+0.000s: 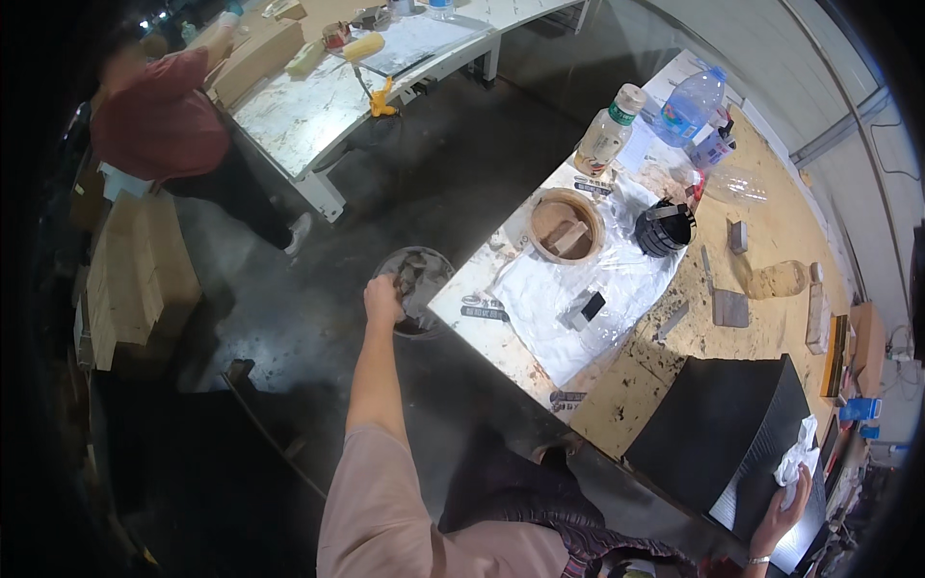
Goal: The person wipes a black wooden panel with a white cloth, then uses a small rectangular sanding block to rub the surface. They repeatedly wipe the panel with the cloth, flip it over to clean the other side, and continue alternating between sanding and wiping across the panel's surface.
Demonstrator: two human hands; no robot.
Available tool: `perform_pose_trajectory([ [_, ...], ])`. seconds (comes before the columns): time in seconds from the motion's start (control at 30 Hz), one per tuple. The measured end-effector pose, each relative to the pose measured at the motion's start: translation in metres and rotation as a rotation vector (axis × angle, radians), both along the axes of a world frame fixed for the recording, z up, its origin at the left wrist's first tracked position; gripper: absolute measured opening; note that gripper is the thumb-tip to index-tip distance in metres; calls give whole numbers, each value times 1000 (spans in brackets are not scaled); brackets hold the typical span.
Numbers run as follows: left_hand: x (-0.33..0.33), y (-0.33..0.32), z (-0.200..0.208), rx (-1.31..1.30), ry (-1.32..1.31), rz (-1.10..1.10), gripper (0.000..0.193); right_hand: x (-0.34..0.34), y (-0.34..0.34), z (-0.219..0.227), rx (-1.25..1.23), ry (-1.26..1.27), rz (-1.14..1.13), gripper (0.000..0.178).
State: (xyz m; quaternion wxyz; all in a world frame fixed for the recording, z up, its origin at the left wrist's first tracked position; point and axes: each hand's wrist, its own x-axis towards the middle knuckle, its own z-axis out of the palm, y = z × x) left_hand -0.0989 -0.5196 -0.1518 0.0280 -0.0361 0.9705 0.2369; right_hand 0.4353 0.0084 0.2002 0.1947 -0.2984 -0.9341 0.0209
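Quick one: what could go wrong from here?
1. Scratches: the bench is dark-speckled beside the black piece; the white cloth at the right hand could pick up grit and mark it.
2. Knock: the round tub stands near the bench's edge; with the left hand at the bin, a returning arm might bump it.
3. Spill: the black pot looks open; tipped, it might stain the white sheet.

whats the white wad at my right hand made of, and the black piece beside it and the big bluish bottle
White wad: soft, matte, probably thin cloth or paper; it crumples into loose folds.
Black piece: rigid, perhaps painted wood or plastic; one face looks dull, another finely ridged with a sheen. The look leaves it open.
Bluish bottle: most likely clear, glossy plastic; see-through with bright highlights.
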Motion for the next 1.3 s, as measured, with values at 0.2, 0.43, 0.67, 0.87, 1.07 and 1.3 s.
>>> perform_pose_trajectory([
  [0.2,-44,-5,-15,-50,109,18,20,-6,-12,5,-32,-24,-61,46],
  [0.43,-70,-12,-11,-159,-412,-44,53,-25,-23,11,-5,15,-74,45],
  [0.67,-47,23,100,-6,418,-329,35,-36,-36,19,92,-13,-83,41],
  [0.87,76,145,223,738,74,-549,24,-48,-36,24,86,0,-22,40],
  [1.07,169,319,283,1147,-449,-779,23,-46,-34,20,60,48,25,40],
  [1.3,184,438,309,1360,-754,-745,13,-45,-32,28,64,75,60,40],
])
